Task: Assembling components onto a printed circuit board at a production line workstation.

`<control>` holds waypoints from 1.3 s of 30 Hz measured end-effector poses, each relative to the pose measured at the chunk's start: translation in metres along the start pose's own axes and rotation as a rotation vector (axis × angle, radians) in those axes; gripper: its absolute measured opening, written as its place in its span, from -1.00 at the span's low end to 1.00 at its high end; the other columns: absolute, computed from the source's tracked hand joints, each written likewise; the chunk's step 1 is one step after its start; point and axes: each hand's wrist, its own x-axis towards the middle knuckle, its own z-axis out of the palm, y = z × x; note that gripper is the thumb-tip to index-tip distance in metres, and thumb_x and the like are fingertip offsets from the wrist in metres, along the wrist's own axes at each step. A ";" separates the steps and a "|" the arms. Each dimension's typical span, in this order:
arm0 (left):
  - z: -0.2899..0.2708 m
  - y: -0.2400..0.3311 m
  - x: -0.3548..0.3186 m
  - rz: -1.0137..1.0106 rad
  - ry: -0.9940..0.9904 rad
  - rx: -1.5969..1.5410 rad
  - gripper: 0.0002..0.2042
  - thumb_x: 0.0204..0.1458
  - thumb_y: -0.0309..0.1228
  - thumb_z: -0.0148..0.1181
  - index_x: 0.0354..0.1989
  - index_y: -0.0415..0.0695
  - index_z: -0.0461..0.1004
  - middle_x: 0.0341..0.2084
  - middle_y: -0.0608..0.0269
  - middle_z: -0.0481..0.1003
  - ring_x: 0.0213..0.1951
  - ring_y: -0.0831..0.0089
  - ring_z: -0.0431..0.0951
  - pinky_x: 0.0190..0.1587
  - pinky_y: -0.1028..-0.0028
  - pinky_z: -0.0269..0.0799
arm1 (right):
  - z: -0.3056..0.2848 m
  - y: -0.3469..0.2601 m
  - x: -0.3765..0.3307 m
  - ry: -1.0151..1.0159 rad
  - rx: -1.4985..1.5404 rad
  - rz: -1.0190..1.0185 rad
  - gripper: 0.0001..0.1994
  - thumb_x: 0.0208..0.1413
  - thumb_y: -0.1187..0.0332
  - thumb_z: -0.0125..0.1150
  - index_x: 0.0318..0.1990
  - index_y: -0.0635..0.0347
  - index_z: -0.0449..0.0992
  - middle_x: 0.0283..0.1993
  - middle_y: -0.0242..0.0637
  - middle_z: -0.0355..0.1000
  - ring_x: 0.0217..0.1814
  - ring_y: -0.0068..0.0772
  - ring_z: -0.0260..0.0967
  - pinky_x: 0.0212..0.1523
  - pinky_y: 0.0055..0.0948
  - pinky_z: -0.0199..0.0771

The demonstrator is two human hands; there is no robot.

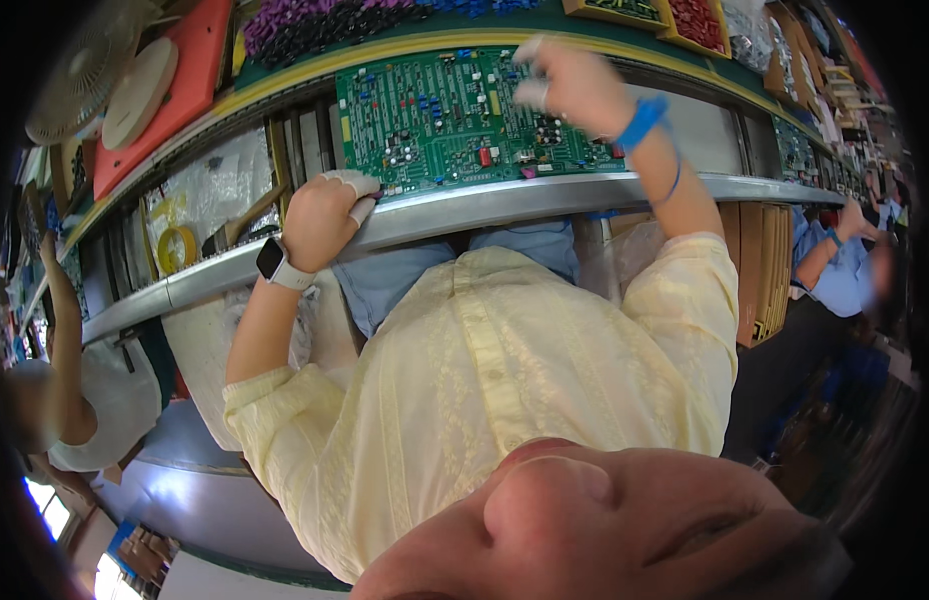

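Observation:
A green circuit board [435, 125], crowded with small parts, lies across the rails of the line in front of me. Blue pieces, white-topped cylinders and a red block stand on it. My left hand [328, 215], white covers on its fingertips, is curled at the board's near left corner, over the edge of the metal rail [435, 205]. Above the board's far right part hangs my right hand [580, 85], blurred by motion. Its covered thumb and finger are apart, with nothing visible between them. A blue strap [643, 122] circles my right wrist.
Purple, black and blue parts [325, 30] are heaped beyond the board. Yellow bins of red parts [697, 25] and green parts stand far right. A yellow tape roll [177, 248] lies left. Other people sit at both sides. Cardboard [765, 265] stands by my right elbow.

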 end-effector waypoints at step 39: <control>0.010 0.037 0.104 -0.224 0.148 -1.159 -0.73 -0.04 -0.56 0.12 -0.13 -0.30 0.36 -0.35 0.18 0.48 -0.33 0.52 0.50 -0.24 0.57 0.42 | 0.022 0.001 0.022 -0.599 1.462 -0.017 -0.78 0.10 0.43 -0.03 -0.08 0.19 0.34 -0.29 -0.34 0.39 -0.38 -0.58 0.34 -0.34 -0.61 0.34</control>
